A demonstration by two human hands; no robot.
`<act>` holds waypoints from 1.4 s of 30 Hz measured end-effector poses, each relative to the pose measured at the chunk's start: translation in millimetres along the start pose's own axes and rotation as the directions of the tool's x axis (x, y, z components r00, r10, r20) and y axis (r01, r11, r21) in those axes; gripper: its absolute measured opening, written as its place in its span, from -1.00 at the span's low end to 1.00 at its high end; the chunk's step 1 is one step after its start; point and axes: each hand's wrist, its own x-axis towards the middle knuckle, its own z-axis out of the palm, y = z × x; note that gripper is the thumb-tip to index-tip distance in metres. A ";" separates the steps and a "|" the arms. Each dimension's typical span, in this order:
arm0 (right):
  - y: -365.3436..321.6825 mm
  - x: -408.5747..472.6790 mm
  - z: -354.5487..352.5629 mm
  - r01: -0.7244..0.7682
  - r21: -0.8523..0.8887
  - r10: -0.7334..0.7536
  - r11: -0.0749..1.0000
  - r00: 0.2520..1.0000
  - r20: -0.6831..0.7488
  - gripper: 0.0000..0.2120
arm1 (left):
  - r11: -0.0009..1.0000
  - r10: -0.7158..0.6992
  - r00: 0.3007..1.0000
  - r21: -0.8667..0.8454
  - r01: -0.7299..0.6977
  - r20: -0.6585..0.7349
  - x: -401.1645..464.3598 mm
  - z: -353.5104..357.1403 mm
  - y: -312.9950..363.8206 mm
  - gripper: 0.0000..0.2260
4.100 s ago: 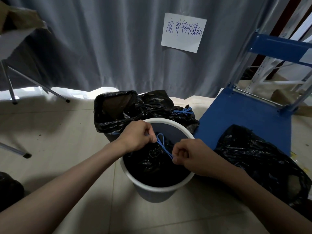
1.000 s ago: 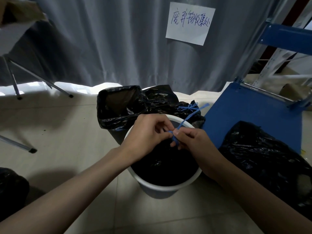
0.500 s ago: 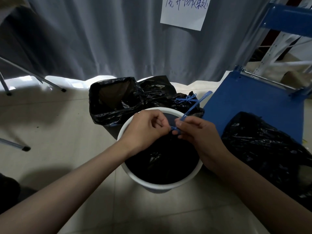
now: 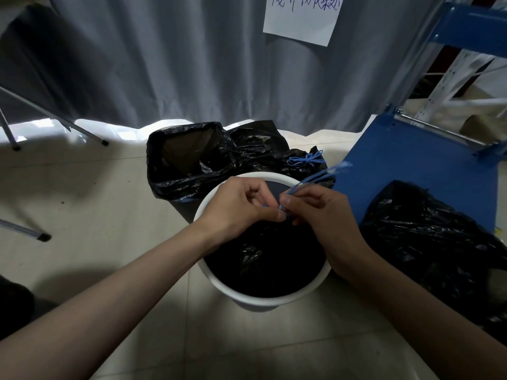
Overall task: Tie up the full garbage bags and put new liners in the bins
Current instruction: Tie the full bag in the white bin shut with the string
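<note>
Both hands' fingers pinching drawstring.

We seem to be in a storeroom's waste corner. Blue steel shelving, a grey curtain with a handwritten paper sign and black garbage bags on the tiled floor show it.

1. We see a white bin holding a glossy black bag.
2. We see a bright blue drawstring pinched between our hands.
3. We see a second black bag behind the bin, and a third black bag at the right.
4. We see a blue bow on the tied black bag.
5. We see a plain grey curtain bearing a white paper sign with dark blue handwriting.
6. We see a blue cart and pale beige floor tiles.
</note>
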 end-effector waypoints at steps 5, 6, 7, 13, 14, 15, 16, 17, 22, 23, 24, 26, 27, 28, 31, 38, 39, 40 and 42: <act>0.9 -0.2 -0.8 0.010 -0.068 -0.011 0.998 1.000 -0.008 -0.83 | 0.999 0.030 1.000 0.045 -0.030 0.001 -1.9 2.8 2.7 -0.78; 1.8 -0.3 -0.7 -0.006 -0.077 0.005 0.997 1.000 -0.014 -0.82 | 0.990 0.075 0.997 0.121 -0.074 -0.004 -3.1 4.1 2.9 -0.78; 2.6 -0.5 -0.3 -0.024 -0.085 0.023 0.996 1.000 -0.020 -0.81 | 0.967 0.134 0.991 0.218 -0.129 -0.009 -4.2 6.0 3.1 -0.78; 1.0 -0.8 0.6 -0.132 -0.046 0.130 0.990 0.991 -0.041 -0.79 | 0.743 0.442 0.896 0.578 -0.337 -0.045 -12.3 19.0 -0.4 -0.78; -0.3 -0.6 0.6 -0.146 -0.035 0.145 0.989 0.989 -0.038 -0.80 | 0.723 0.462 0.885 0.601 -0.340 -0.055 -13.4 20.8 -1.1 -0.78; -1.4 -0.3 0.5 -0.158 -0.018 0.157 0.987 0.987 -0.034 -0.81 | 0.711 0.471 0.880 0.617 -0.336 -0.063 -14.4 22.2 -1.9 -0.78; -2.2 -0.2 0.4 -0.168 0.005 0.168 0.986 0.985 -0.032 -0.82 | 0.705 0.472 0.879 0.628 -0.329 -0.070 -15.1 23.0 -2.0 -0.78; -2.8 -0.5 0.4 -0.177 0.029 0.178 0.984 0.984 -0.031 -0.82 | 0.701 0.471 0.880 0.636 -0.324 -0.071 -15.7 23.1 -2.7 -0.79; -2.6 -3.2 2.3 -0.173 0.062 0.175 0.983 0.984 -0.028 -0.94 | 0.632 0.502 0.865 0.684 -0.364 -0.004 -16.7 20.8 -4.1 -0.89; -2.7 -3.3 2.6 -0.171 0.058 0.172 0.984 0.985 -0.027 -0.93 | 0.612 0.518 0.855 0.694 -0.378 0.010 -17.1 20.6 -3.7 -0.88; -2.6 -3.3 2.6 -0.169 0.058 0.171 0.984 0.985 -0.027 -0.94 | 0.588 0.532 0.846 0.708 -0.391 0.025 -17.7 20.2 -2.9 -0.85; -3.2 -3.1 2.7 -0.176 0.059 0.178 0.983 0.984 -0.026 -0.95 | 0.541 0.549 0.834 0.735 -0.408 0.059 -18.1 19.4 -2.8 -0.80; -3.4 -3.3 2.7 -0.180 0.056 0.182 0.982 0.983 -0.029 -0.96 | 0.525 0.551 0.831 0.743 -0.416 0.076 -18.0 18.9 -3.0 -0.81; -3.1 -3.6 2.4 -0.180 0.053 0.181 0.982 0.983 -0.032 -0.96 | 0.517 0.550 0.830 0.744 -0.423 0.091 -17.6 18.0 -3.2 -0.84; -2.2 -4.7 1.2 -0.169 0.049 0.171 0.984 0.985 -0.029 -0.83 | 0.577 0.485 0.866 0.700 -0.421 0.120 -15.9 12.4 2.0 -0.90; -3.7 -7.0 3.2 -0.096 -0.079 0.105 0.992 0.988 0.117 -0.65 | 0.824 0.180 0.967 0.508 -0.249 0.182 -6.2 -20.2 8.1 -0.92; -3.8 -7.8 4.7 -0.061 -0.122 0.079 0.991 0.987 0.143 -0.62 | 0.841 0.133 0.969 0.494 -0.221 0.207 -5.3 -23.5 7.8 -0.93; -3.3 -8.6 5.8 -0.025 -0.147 0.051 0.989 0.983 0.178 -0.61 | 0.854 0.087 0.967 0.482 -0.195 0.238 -4.5 -26.6 8.0 -0.93; -2.7 -9.9 7.8 0.056 -0.180 -0.007 0.982 0.965 0.262 -0.65 | 0.875 0.001 0.955 0.462 -0.144 0.296 -3.8 -31.8 9.1 -0.96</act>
